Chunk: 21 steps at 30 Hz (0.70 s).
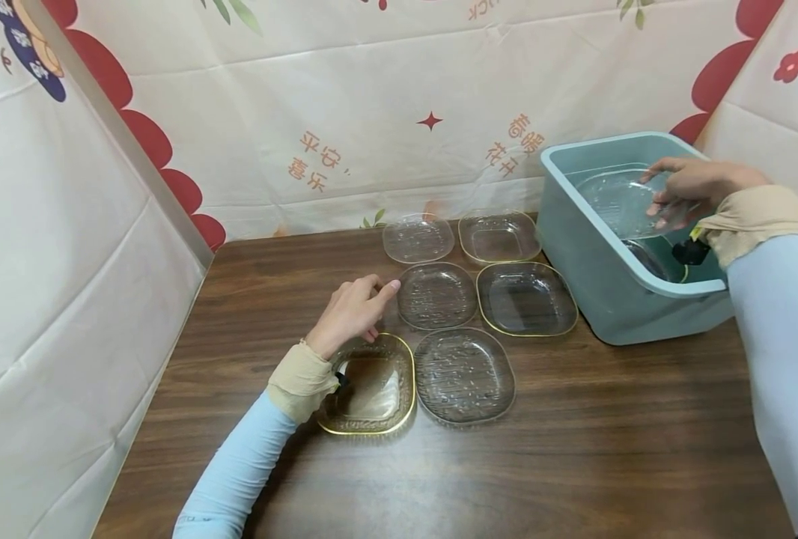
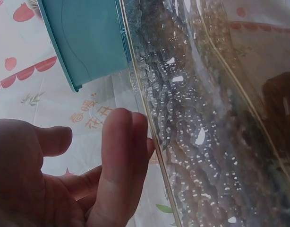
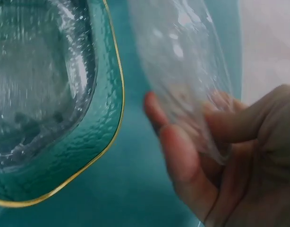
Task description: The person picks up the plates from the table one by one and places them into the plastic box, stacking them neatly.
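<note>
My right hand (image 1: 705, 187) pinches a clear plate (image 1: 611, 198) by its edge, over the mouth of the blue-green tub (image 1: 577, 254). In the right wrist view the thumb and fingers clasp this clear plate (image 3: 175, 42), tilted on edge. Below it in the tub lies a gold-rimmed plate (image 3: 105, 118), overlapped by another clear plate. Over the table, my left hand (image 1: 350, 313) hovers at the far side of an amber gold-rimmed plate (image 1: 372, 400). Its thumb and fingers are apart in the left wrist view, with fingertips close to the gold rim (image 2: 159, 156) and nothing between them.
Several see-through plates stand close together on the wooden table (image 1: 561, 464), among them a gold-rimmed plate (image 1: 527, 299) beside the tub and a textured clear plate (image 1: 465, 378) touching the amber one. A printed white cloth (image 1: 399, 97) hangs behind and at both sides.
</note>
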Available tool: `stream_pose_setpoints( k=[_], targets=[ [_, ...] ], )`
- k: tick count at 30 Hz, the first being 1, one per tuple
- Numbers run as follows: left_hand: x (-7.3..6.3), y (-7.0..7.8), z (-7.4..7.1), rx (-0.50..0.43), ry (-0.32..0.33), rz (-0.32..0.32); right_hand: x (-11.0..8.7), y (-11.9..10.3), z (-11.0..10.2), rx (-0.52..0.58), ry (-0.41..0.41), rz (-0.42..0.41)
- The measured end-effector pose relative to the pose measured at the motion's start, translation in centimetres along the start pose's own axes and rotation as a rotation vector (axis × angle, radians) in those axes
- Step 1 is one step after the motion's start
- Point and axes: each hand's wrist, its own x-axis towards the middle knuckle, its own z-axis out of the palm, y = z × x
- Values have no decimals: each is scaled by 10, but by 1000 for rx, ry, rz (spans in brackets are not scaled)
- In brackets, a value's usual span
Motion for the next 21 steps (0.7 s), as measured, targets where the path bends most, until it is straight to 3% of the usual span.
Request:
stream_pose_setpoints(
  k=[11,21],
  targets=[
    [0,1,1,6,-1,0,11,2,7,-39,-288,122],
    [-1,2,0,-6,2,-2,15,7,11,-40,-409,177]
  ],
)
